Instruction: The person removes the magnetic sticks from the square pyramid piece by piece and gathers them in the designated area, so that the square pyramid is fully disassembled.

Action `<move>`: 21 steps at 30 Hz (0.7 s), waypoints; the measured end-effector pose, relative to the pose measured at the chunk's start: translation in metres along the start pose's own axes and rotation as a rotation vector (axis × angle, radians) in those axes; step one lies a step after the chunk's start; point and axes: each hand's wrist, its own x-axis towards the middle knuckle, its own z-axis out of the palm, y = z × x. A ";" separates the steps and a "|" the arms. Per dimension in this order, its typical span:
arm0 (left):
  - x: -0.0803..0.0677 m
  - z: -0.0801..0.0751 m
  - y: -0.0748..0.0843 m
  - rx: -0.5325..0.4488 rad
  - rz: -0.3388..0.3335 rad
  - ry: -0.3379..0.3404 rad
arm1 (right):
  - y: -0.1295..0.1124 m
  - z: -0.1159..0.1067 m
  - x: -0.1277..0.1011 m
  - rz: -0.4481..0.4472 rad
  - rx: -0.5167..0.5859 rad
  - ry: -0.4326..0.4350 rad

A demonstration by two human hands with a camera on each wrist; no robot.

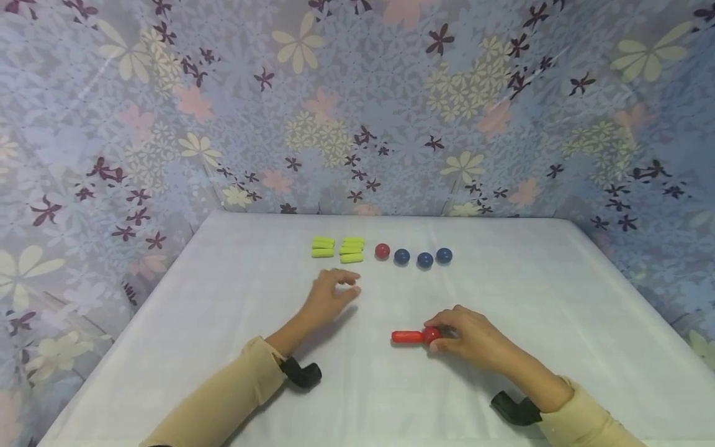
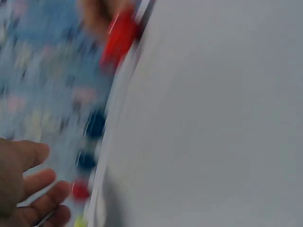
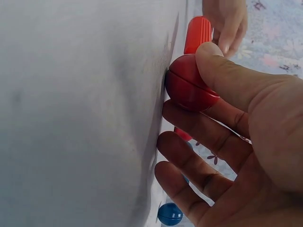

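Note:
My right hand (image 1: 472,335) pinches a glossy red ball (image 1: 431,335) between thumb and fingers, low on the white table. A seam runs around the ball (image 3: 189,85) in the right wrist view. Against the ball's left side lies a red ribbed stick (image 1: 406,336), its end close to or touching the ball. Farther left, my left hand (image 1: 329,295) hovers with loosely bent fingers and nothing between them. It is nearest to the short yellow sticks (image 1: 352,249). The left wrist view is blurred, but the left hand's fingers (image 2: 45,194) show spread apart there.
Along the back lies a row: another group of yellow sticks (image 1: 323,252), a second red ball (image 1: 382,251) and three blue balls (image 1: 425,260). The white cloth-covered table (image 1: 251,248) has a flowered curtain (image 1: 357,112) behind and beside it.

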 end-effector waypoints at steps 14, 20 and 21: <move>-0.047 0.057 0.051 0.075 0.120 -0.185 | 0.001 0.000 -0.001 -0.022 0.014 0.023; -0.045 0.060 0.053 0.075 0.124 -0.150 | -0.001 -0.002 0.000 -0.030 0.016 0.025; -0.045 0.060 0.053 0.074 0.121 -0.149 | -0.001 -0.002 0.000 -0.030 0.014 0.024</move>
